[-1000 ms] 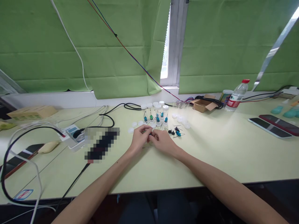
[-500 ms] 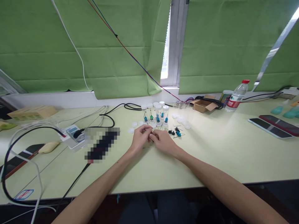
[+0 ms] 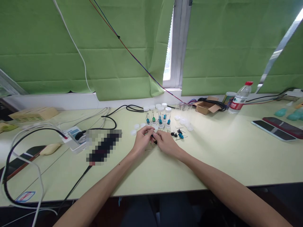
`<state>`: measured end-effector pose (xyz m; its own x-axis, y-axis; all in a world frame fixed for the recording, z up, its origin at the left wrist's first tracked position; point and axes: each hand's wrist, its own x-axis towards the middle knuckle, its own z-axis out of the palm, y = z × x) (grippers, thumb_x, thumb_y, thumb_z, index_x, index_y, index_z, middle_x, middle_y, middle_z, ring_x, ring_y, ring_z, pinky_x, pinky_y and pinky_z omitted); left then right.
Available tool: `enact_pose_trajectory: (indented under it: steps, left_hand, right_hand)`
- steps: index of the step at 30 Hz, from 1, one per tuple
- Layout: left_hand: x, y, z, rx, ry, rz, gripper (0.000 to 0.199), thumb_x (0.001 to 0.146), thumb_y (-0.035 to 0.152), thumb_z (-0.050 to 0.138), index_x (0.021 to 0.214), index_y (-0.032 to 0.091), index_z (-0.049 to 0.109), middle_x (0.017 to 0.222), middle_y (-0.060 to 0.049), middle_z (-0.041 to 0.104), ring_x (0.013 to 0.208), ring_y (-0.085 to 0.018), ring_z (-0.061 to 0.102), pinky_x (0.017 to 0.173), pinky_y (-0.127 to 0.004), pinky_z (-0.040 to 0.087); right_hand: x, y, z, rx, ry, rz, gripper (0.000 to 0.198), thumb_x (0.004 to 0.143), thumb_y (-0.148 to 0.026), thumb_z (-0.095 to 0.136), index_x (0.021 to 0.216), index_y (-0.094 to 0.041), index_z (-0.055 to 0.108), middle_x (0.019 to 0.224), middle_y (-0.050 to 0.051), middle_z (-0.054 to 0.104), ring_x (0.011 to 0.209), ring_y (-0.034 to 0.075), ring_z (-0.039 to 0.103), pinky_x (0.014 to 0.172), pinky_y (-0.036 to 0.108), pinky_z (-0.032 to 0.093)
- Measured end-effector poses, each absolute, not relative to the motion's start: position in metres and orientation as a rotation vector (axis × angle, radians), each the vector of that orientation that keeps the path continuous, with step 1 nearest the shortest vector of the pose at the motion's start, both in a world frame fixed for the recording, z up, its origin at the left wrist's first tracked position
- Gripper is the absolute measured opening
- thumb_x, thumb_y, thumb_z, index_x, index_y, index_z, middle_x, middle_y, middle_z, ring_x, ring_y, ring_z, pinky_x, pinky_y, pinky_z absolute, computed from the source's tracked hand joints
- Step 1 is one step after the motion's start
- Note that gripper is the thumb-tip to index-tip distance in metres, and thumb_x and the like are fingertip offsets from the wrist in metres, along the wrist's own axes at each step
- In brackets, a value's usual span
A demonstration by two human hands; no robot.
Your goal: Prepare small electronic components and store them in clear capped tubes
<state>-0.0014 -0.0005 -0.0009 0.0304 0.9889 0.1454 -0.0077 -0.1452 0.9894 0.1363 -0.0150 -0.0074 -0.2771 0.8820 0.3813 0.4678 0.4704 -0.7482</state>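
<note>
My left hand (image 3: 142, 139) and my right hand (image 3: 166, 142) meet over the table, fingertips pinched together. Between them is something small and dark, mostly hidden by the fingers. Just behind the hands stand several clear tubes (image 3: 168, 116) with white caps, holding small blue or green pieces with thin stems. To the right of my right hand lie loose black pieces (image 3: 175, 134) and blue pieces (image 3: 181, 136) with thin metal pins. Round white caps (image 3: 133, 132) lie flat beyond my left hand, and more white caps (image 3: 182, 121) lie at the right of the tubes.
A small open cardboard box (image 3: 205, 107), a water bottle (image 3: 240, 98) and two phones (image 3: 273, 128) are on the right. To the left are a power strip (image 3: 75, 140), a blurred-out dark object (image 3: 104, 148) and looping cables (image 3: 7, 157). The table's front edge runs below my forearms.
The fingertips have shifted slightly; a bit more of a dark piece shows between and beneath them. Both forearms stay almost where they were, and the tubes and loose pieces are unmoved.
</note>
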Motion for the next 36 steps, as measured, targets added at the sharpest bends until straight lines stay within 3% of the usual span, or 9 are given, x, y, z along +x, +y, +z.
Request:
enact_pose_trajectory:
  steps: [17, 36]
  left_hand:
    - [-0.0011, 0.001, 0.0022, 1.339, 1.058, 1.23, 0.021, 0.075, 0.037, 0.068, 0.082, 0.017, 0.065, 0.071, -0.003, 0.062, 0.058, -0.014, 0.057, 0.052, -0.025, 0.046]
    - [-0.002, 0.002, 0.0025, 1.433, 1.026, 1.151, 0.032, 0.077, 0.048, 0.067, 0.08, 0.016, 0.066, 0.07, -0.005, 0.063, 0.057, -0.014, 0.058, 0.05, -0.025, 0.045]
  right_hand:
    - [0.1391, -0.011, -0.004, -1.167, -1.834, 0.786, 0.036, 0.099, -0.03, 0.037, 0.065, -0.021, 0.047, 0.05, -0.002, 0.052, 0.048, 0.014, 0.053, 0.056, 0.025, 0.04]
    - [0.1424, -0.0065, -0.0029, -1.102, -1.571, 1.136, 0.043, 0.096, -0.047, 0.042, 0.062, -0.021, 0.044, 0.041, -0.005, 0.049, 0.036, 0.011, 0.051, 0.043, 0.022, 0.041]
